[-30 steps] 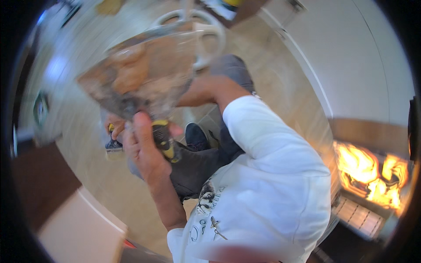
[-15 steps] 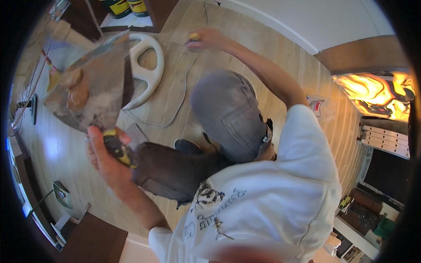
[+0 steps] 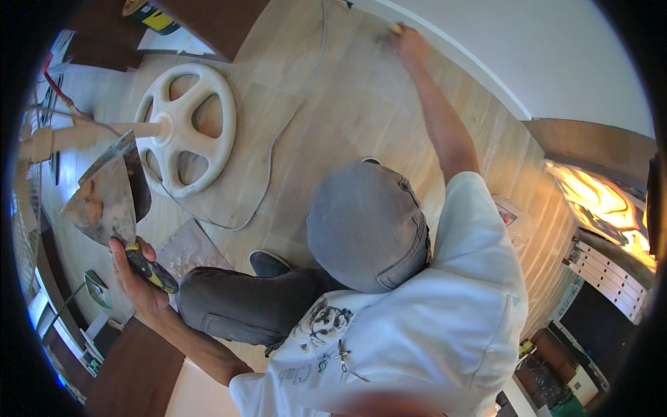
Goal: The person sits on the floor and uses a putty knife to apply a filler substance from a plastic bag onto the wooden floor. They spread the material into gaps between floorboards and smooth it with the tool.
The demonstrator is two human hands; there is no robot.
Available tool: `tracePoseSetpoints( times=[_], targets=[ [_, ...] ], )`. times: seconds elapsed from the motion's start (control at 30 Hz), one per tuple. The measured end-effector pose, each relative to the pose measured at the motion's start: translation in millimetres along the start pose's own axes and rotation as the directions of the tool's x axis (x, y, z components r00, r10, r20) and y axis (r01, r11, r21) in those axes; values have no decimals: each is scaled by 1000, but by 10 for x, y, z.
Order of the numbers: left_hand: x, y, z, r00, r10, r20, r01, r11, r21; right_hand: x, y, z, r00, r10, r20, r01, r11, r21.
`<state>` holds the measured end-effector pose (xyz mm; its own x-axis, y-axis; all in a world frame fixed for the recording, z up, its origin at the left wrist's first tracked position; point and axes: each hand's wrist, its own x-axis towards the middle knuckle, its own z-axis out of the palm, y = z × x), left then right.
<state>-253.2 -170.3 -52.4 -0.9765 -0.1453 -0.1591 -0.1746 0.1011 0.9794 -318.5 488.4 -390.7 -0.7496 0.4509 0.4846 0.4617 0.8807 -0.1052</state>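
Observation:
My left hand (image 3: 142, 274) is wrapped round the black-and-yellow handle of a wide putty knife (image 3: 114, 215), raised above the floor at the left. A lump of brown filler (image 3: 90, 201) lies on its smeared blade, and a darker blade-like edge shows behind it. My right arm is stretched far forward. At its end my right hand (image 3: 411, 47) is closed on a small tool with a yellow handle (image 3: 397, 29), low over the wood-look floor near the white baseboard. Its working end is smeared by motion, so the kind of tool is unclear.
A white spoked fan base (image 3: 222, 132) with its pole stands at the left. A grey cable (image 3: 267, 181) winds across the floor (image 3: 278, 118). Near my left knee lies a stained flat sheet (image 3: 191, 247). A shelf with a tin (image 3: 153, 17) stands at the far left.
My right hand has moved right and farther away, toward the baseboard. My left hand has moved left and lower with the putty knife. The view has shifted, showing the whole fan base.

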Motion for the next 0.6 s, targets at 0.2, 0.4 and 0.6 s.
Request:
tracePoseSetpoints(
  times=[0.2,0.4,0.6],
  targets=[
    [-16,79,223,998,-61,-12,61,991,117,696,-540,-406,954,45,295,-152,925,349],
    [99,135,568,995,-82,59,73,987,142,506,-504,-25,970,-18,244,-42,970,239],
    [-19,120,773,997,-69,31,63,985,162,465,-1166,-674,937,-115,329,-185,636,749]
  ],
)
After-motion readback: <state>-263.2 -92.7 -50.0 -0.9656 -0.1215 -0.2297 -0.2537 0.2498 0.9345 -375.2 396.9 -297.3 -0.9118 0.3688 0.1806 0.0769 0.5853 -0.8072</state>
